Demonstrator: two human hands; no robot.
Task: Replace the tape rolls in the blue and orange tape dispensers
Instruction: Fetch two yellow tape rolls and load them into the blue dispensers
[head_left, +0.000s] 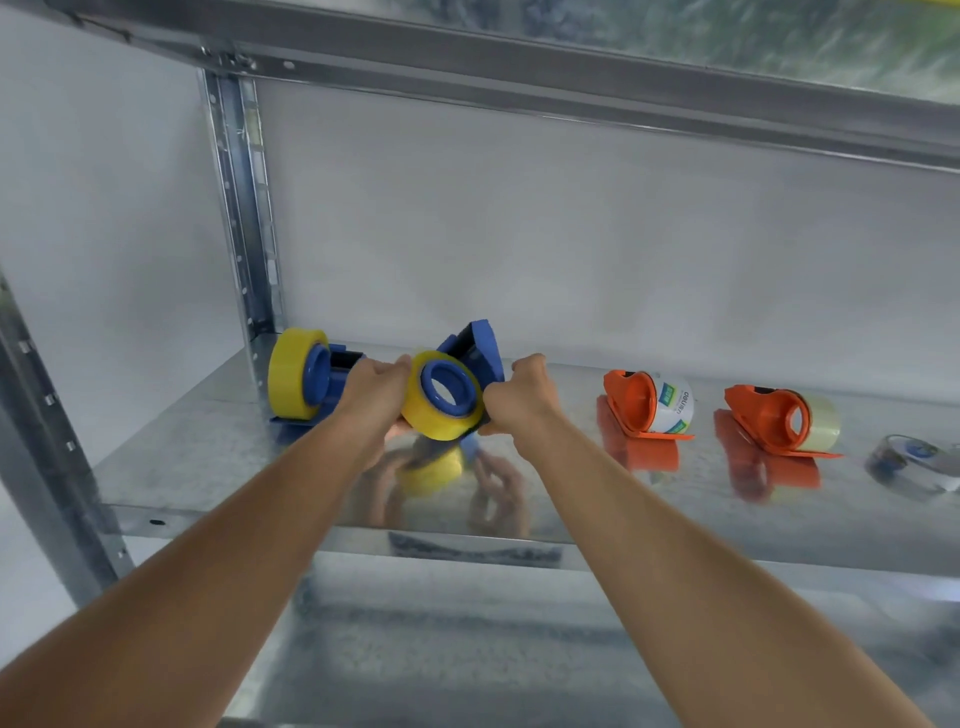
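Both hands clamp the raised blue dispenser (470, 358): left hand (376, 387) grips its yellow roll (441, 410), right hand (511, 397) seemingly pinches the frame.

You have one view only, worn on your head, looking forward and slightly down along both forearms into a metal shelf bay (218, 431). It sits close: your left hand (376, 387) and right hand (519, 395) meet just above centre, the rear upright (244, 208) stands at ten o'clock, and the upper shelf's edge (571, 78) crosses at twelve.
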